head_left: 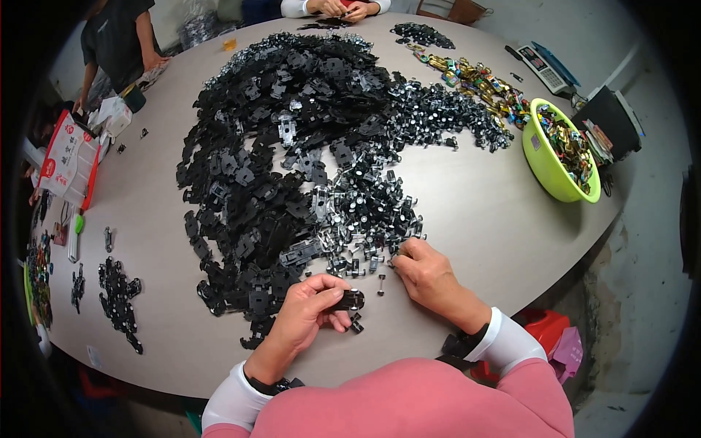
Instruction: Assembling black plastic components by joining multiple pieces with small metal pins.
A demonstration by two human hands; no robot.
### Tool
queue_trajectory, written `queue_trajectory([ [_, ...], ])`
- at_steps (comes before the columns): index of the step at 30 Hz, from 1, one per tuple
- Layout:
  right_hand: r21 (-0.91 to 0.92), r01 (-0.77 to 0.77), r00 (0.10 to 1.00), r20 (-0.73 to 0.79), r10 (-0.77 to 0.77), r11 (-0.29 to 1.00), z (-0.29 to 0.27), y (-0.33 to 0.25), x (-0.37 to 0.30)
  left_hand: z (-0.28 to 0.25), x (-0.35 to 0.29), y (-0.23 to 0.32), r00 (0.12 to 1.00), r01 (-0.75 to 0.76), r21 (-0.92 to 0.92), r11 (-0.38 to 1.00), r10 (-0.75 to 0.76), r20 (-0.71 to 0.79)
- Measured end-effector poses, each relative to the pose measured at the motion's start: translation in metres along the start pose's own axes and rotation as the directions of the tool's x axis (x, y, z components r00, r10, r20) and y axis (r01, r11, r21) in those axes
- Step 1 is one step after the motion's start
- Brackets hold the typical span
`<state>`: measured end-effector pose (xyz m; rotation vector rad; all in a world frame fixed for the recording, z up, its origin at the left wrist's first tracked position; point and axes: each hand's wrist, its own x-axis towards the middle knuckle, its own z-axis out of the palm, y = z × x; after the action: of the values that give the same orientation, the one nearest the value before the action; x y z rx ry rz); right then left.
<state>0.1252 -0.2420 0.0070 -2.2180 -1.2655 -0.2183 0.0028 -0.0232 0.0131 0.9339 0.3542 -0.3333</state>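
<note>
My left hand (312, 305) pinches a black toy car base (353, 299) between thumb and fingers, just above the table. Under its fingertips a small black wheeled piece (356, 323) shows. At the near right edge of a pile of small wheel axles (369, 204), my right hand (427, 274) has its fingers pressed together; what they hold, if anything, is hidden. Between my hands a single wheel axle (381, 285) lies on the table. Beyond my left hand spreads a big heap of black toy car bases (255, 212).
A green basin (539, 157) of colourful toy car bodies stands at the right, near gold car bodies (475, 80) and a calculator (542, 69). At left are black assembled parts (118, 299) and a red-white box (69, 160). Two other people work across the table.
</note>
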Motion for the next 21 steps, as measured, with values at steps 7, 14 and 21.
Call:
queue_trajectory([
  [7,0.724,-0.679,0.694,0.579,0.427,0.123,-0.021,-0.024,0.001,0.017,-0.001,-0.006,0.996,-0.076,0.298,0.951,0.086,-0.020],
  [14,0.745,-0.535,0.829,0.374,0.415,0.398,-0.014,-0.049,0.010,0.022,0.001,-0.009,0.993,-0.116,0.302,0.946,0.118,0.010],
  [21,0.428,0.052,0.997,0.021,-0.068,0.902,-0.006,-0.043,0.010,0.018,0.004,-0.012,0.998,-0.045,0.076,0.996,0.041,0.055],
])
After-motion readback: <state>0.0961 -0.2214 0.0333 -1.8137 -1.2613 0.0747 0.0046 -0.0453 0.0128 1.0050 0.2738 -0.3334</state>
